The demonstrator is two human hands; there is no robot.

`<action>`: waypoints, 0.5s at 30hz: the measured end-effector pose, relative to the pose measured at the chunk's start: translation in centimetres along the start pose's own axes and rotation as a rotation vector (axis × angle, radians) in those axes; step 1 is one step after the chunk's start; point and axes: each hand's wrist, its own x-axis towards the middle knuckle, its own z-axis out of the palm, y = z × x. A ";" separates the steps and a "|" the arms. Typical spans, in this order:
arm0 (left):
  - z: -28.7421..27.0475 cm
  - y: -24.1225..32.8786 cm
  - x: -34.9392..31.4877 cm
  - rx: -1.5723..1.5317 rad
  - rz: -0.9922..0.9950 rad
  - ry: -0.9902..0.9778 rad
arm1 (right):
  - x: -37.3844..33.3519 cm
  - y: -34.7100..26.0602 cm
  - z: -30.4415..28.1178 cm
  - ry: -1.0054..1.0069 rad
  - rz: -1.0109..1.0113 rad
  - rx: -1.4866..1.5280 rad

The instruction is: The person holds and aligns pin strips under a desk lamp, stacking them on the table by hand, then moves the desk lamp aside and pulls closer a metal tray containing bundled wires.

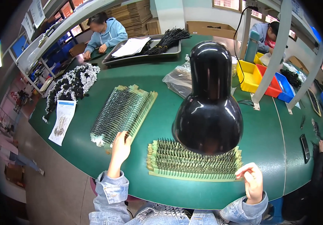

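Note:
Two groups of pale green slotted strips lie on the green table, each set with rows of small dark pins. The left group of strips lies slanted, its pins dark and shiny. The front group of strips lies nearly level before me, partly covered by the lamp head. My left hand is at the near right corner of the left group, fingers closed; their tips blend with the pins, so what they pinch is hidden. At the right end of the front group, my right hand has thumb and forefinger pinched together on something too small to make out.
A black desk lamp hangs over the front strips. Black and white small parts and a paper sheet with thin pieces lie left. Behind are a plastic bag, a metal tray and coloured bins. Other people sit around the table.

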 end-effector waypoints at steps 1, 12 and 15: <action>0.4 -0.2 0.2 0.186 0.193 0.149 | -0.5 0.0 -0.3 0.019 -0.001 -0.054; -1.2 0.3 1.5 0.497 0.095 0.435 | -2.4 1.0 -2.7 0.179 -0.145 -0.841; -1.6 1.6 1.6 0.591 0.142 0.545 | -1.6 0.4 -1.5 0.139 -0.272 -1.131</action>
